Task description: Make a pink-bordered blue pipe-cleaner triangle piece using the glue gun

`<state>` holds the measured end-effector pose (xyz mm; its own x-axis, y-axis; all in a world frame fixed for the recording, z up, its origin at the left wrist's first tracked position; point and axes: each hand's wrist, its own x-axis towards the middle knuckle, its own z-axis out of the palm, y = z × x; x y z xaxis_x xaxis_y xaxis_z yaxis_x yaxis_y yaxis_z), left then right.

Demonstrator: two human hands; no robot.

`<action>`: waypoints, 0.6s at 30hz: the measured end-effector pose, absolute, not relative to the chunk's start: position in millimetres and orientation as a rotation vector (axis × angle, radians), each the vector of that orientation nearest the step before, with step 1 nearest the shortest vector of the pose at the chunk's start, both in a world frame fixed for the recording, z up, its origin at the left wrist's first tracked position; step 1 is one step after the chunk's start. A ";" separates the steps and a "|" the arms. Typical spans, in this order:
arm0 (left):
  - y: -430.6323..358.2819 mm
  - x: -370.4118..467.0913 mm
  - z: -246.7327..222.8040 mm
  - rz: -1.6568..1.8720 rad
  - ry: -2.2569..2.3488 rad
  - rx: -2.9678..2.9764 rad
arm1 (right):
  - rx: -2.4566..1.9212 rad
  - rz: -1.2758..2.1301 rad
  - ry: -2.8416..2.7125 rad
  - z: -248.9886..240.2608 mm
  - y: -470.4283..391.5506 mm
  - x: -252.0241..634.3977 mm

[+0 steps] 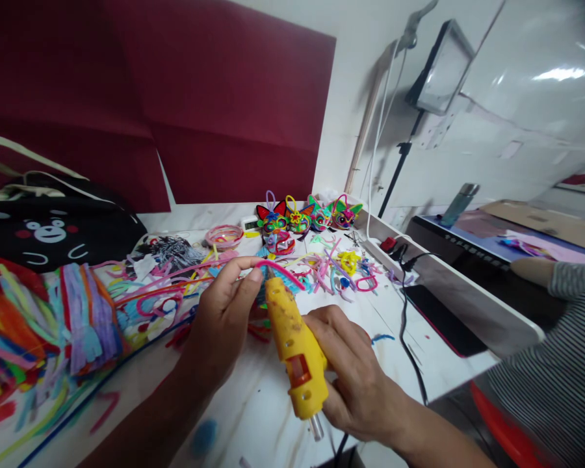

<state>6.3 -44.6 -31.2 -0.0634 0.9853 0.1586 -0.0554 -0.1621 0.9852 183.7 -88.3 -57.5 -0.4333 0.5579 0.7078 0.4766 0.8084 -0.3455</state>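
My right hand [353, 364] is wrapped round a yellow hot glue gun [295, 344], a clear glue stick poking from its rear end. The gun's nozzle points away from me, close beside the fingertips of my left hand [227, 309]. Between thumb and forefinger, that hand pinches a pink pipe cleaner [283, 273], which curves off to the right above the nozzle. Something greenish lies behind the nozzle and my left fingers, mostly hidden. Further back stand several colourful pipe-cleaner figures with pointed ears [299, 218].
Bundled pipe cleaners [85, 318] fill the left, below a black bag [53, 227]. Loose scraps [341, 263] litter the table's middle. On the right lie a black phone [443, 318] and a black cord [403, 331]. A person in a striped sleeve [575, 279] is at the neighbouring desk.
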 end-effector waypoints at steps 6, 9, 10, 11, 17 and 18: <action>-43.4 6.2 -33.4 1.408 1.134 1.242 | -0.758 0.098 -2.100 -59.6 -90.4 181.4; -42.8 5.8 -34.6 1.404 1.141 1.259 | -0.779 0.107 -2.104 -61.0 -91.3 181.2; -42.6 5.7 -35.0 1.410 1.142 1.267 | -0.784 0.114 -2.104 -61.4 -91.5 181.2; -42.5 5.7 -35.3 1.420 1.142 1.276 | -0.787 0.119 -2.103 -61.8 -91.5 181.1; -43.3 7.2 -33.7 1.436 1.116 1.273 | -0.767 0.100 -2.088 -63.1 -90.6 180.7; -43.5 7.6 -33.0 1.438 1.115 1.270 | -0.761 0.095 -2.086 -63.0 -90.7 180.6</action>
